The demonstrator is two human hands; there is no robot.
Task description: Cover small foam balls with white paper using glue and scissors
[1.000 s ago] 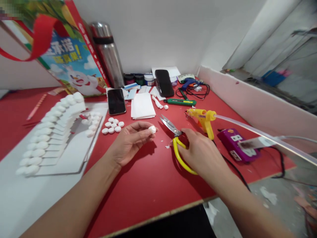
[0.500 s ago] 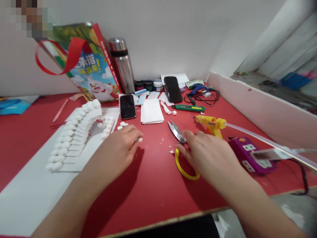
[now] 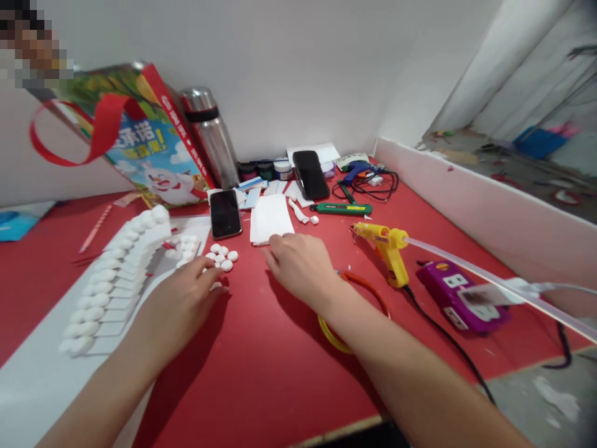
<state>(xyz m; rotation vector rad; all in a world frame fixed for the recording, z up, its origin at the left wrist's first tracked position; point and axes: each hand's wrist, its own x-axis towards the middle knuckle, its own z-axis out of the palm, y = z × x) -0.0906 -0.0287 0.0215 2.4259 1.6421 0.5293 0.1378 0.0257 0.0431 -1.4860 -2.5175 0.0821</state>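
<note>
My left hand [image 3: 180,302] is low over the table beside a group of flattened white balls [image 3: 226,266]. Its fingers curl around one small white ball, partly hidden by them. My right hand [image 3: 303,264] reaches to the front edge of a stack of white paper [image 3: 272,218], fingers stretched out and apart. Under the right forearm lie scissors with a yellow and orange handle [image 3: 370,291]; their blades are hidden. Left of my left hand, a curved white stepped model [image 3: 119,292] edged with rows of white balls stands on a white board [image 3: 41,379].
A yellow glue gun [image 3: 389,246] and a purple power strip [image 3: 461,295] lie at the right, with cables. Behind are two phones [image 3: 226,213], a green utility knife [image 3: 342,209], paint jars [image 3: 282,169], a steel bottle [image 3: 212,140] and a picture bag [image 3: 158,149].
My right hand has left the scissors and moved left and forward to the paper. My left hand has drawn back left to the white balls. The view has shifted slightly.
</note>
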